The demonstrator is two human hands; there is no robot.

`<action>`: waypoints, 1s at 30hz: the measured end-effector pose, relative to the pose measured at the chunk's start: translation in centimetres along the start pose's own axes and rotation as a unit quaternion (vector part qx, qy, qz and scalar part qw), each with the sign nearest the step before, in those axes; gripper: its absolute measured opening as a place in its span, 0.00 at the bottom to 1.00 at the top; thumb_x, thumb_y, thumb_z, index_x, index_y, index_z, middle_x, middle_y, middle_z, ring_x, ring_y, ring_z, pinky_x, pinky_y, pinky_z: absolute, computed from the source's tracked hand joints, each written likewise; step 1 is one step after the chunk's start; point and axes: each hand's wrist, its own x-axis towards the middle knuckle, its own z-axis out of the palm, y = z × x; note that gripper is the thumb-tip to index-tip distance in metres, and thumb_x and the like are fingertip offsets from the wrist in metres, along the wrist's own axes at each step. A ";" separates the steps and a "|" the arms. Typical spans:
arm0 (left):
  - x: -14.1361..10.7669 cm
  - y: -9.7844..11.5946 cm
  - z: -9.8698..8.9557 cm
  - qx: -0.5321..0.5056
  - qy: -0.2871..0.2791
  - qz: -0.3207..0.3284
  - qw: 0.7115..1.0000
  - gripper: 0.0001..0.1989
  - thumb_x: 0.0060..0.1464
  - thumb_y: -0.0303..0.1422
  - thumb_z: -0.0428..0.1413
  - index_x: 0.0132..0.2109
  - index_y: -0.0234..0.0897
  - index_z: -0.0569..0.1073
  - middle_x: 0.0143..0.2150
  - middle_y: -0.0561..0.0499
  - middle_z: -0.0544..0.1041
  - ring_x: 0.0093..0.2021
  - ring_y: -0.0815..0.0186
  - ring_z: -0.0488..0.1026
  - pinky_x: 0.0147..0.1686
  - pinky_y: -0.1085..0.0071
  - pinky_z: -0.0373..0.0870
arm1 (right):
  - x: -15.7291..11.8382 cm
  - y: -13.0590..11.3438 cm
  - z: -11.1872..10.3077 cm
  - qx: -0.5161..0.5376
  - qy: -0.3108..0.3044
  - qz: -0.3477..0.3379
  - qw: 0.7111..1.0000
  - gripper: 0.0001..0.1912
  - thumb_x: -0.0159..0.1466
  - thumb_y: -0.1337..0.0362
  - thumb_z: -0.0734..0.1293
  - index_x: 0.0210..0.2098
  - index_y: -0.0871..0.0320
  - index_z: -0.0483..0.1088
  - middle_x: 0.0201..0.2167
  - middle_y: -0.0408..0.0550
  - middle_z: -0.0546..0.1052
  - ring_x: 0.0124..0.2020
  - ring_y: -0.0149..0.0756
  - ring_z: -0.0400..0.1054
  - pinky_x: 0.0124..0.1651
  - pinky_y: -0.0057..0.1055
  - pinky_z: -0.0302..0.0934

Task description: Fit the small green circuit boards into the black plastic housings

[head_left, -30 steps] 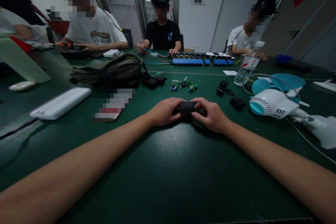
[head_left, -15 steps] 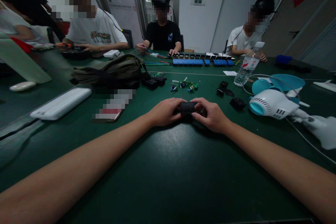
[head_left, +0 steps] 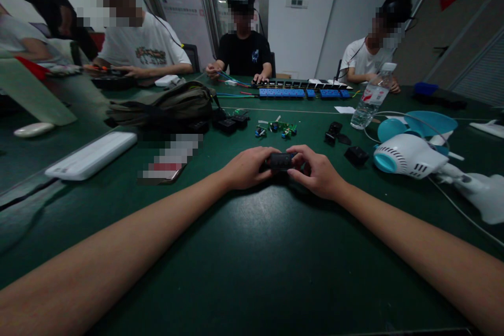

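Note:
A small black plastic casing is held just above or on the green table, between my two hands. My left hand closes on its left end, thumb below and fingers on top. At the other end my right hand pinches it between thumb and fingertips. Beyond them lie several small green circuit boards with blue parts. Black plastic pieces and a black box-like part rest to the right of my right hand. Further black cases sit behind my left hand.
A phone, a white power strip-like block and a dark bag lie on the left. A white and teal fan and a water bottle are on the right. Blue modules line the far side, where co-workers sit.
My hands and the black casing stay nearly still, with slight movement in my right fingers. In the left background, a standing person has shifted.

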 end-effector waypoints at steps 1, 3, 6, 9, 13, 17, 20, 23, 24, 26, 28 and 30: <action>0.0 0.0 0.0 0.000 0.000 0.000 1.000 0.19 0.58 0.37 0.55 0.55 0.37 0.69 0.47 0.44 0.78 0.48 0.57 0.75 0.48 0.61 0.70 | 0.0 0.0 0.0 0.001 0.001 -0.001 1.000 0.19 0.62 0.63 0.66 0.52 0.55 0.64 0.32 0.43 0.76 0.25 0.29 0.65 0.31 0.28 0.60; 0.0 0.1 -0.1 -0.001 -0.002 0.000 1.000 0.19 0.59 0.37 0.55 0.55 0.36 0.68 0.47 0.44 0.78 0.48 0.57 0.75 0.48 0.61 0.70 | 0.0 0.0 0.0 0.002 0.002 -0.003 1.000 0.19 0.62 0.63 0.66 0.51 0.55 0.64 0.32 0.43 0.75 0.25 0.29 0.65 0.31 0.28 0.60; 0.1 0.1 -0.1 -0.001 -0.005 -0.005 1.000 0.19 0.59 0.36 0.55 0.56 0.36 0.68 0.47 0.43 0.78 0.47 0.57 0.75 0.48 0.61 0.70 | 0.0 0.1 0.1 0.003 0.003 -0.006 1.000 0.19 0.62 0.63 0.66 0.52 0.55 0.63 0.32 0.43 0.75 0.26 0.30 0.66 0.32 0.28 0.61; 0.1 0.1 -0.1 0.001 -0.005 -0.007 1.000 0.20 0.59 0.36 0.55 0.56 0.36 0.68 0.48 0.43 0.77 0.47 0.57 0.75 0.48 0.61 0.70 | 0.0 0.1 0.1 0.005 0.003 -0.012 1.000 0.19 0.62 0.62 0.66 0.52 0.56 0.63 0.33 0.44 0.75 0.27 0.30 0.67 0.32 0.29 0.61; 0.0 0.0 0.0 0.004 -0.002 -0.003 1.000 0.20 0.59 0.37 0.54 0.56 0.36 0.68 0.48 0.43 0.77 0.47 0.57 0.75 0.48 0.61 0.70 | 0.0 0.1 0.1 0.005 0.004 -0.010 1.000 0.19 0.62 0.62 0.66 0.52 0.55 0.63 0.33 0.43 0.75 0.27 0.30 0.67 0.33 0.29 0.62; 0.0 -0.1 0.0 0.005 -0.004 -0.003 1.000 0.20 0.59 0.37 0.54 0.56 0.36 0.67 0.48 0.43 0.77 0.47 0.57 0.75 0.48 0.61 0.70 | 0.0 0.1 0.1 0.006 0.004 -0.005 1.000 0.18 0.62 0.62 0.66 0.52 0.54 0.63 0.32 0.43 0.75 0.27 0.31 0.67 0.32 0.29 0.61; 0.0 0.0 0.0 0.007 -0.006 -0.006 1.000 0.20 0.59 0.37 0.54 0.57 0.37 0.67 0.48 0.43 0.77 0.48 0.57 0.75 0.48 0.61 0.70 | 0.0 0.1 0.1 0.005 0.004 -0.009 1.000 0.19 0.62 0.62 0.66 0.52 0.55 0.63 0.33 0.43 0.75 0.28 0.31 0.68 0.33 0.29 0.62; 0.0 0.0 0.0 0.005 -0.004 -0.007 1.000 0.20 0.59 0.37 0.54 0.56 0.37 0.67 0.48 0.44 0.77 0.48 0.57 0.75 0.48 0.62 0.70 | 0.0 0.1 0.1 0.002 0.003 -0.009 1.000 0.19 0.62 0.62 0.66 0.52 0.55 0.63 0.33 0.43 0.75 0.28 0.31 0.68 0.33 0.29 0.62; 0.0 0.0 0.0 0.005 -0.003 -0.006 1.000 0.19 0.59 0.36 0.54 0.56 0.38 0.67 0.47 0.44 0.78 0.48 0.57 0.75 0.48 0.62 0.70 | -0.1 0.1 0.1 0.002 0.004 -0.007 1.000 0.19 0.62 0.62 0.66 0.52 0.54 0.63 0.33 0.43 0.76 0.28 0.31 0.68 0.33 0.29 0.62; 0.0 0.0 0.0 0.003 0.000 -0.002 1.000 0.19 0.59 0.36 0.54 0.56 0.38 0.68 0.47 0.45 0.78 0.47 0.58 0.75 0.48 0.62 0.70 | 0.0 0.1 0.1 0.001 0.006 -0.006 1.000 0.19 0.62 0.63 0.66 0.52 0.54 0.63 0.33 0.43 0.76 0.27 0.31 0.67 0.33 0.29 0.62; 0.0 -0.1 0.0 0.002 0.002 0.000 1.000 0.19 0.58 0.37 0.55 0.56 0.38 0.68 0.47 0.45 0.78 0.47 0.58 0.75 0.48 0.62 0.70 | 0.0 0.1 0.1 0.003 0.006 -0.005 1.000 0.19 0.62 0.62 0.66 0.52 0.54 0.63 0.33 0.43 0.76 0.27 0.31 0.67 0.33 0.29 0.62; 0.1 0.0 0.0 0.002 0.001 -0.001 1.000 0.19 0.58 0.37 0.55 0.56 0.38 0.68 0.46 0.45 0.78 0.47 0.58 0.75 0.47 0.62 0.70 | 0.0 0.0 0.1 0.006 0.004 -0.005 1.000 0.19 0.62 0.62 0.66 0.52 0.55 0.63 0.33 0.43 0.75 0.27 0.31 0.67 0.33 0.29 0.62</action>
